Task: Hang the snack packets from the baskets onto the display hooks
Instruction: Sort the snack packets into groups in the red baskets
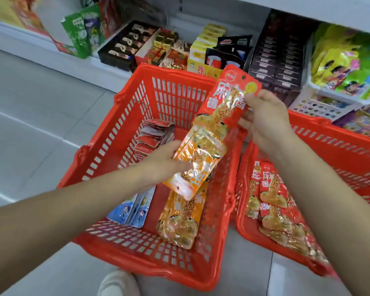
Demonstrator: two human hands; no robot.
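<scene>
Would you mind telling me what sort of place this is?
Most likely a small shop or supermarket aisle: boxed sweets on a low white shelf, two red shopping baskets of snack packets on the tiled floor.

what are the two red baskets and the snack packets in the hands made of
The red baskets look like moulded plastic, semi-gloss, with slotted walls and thick rolled rims. The orange packets in the left hand and the red packet in the right hand look like glossy plastic film, judging by crinkles and bright glare.
</scene>
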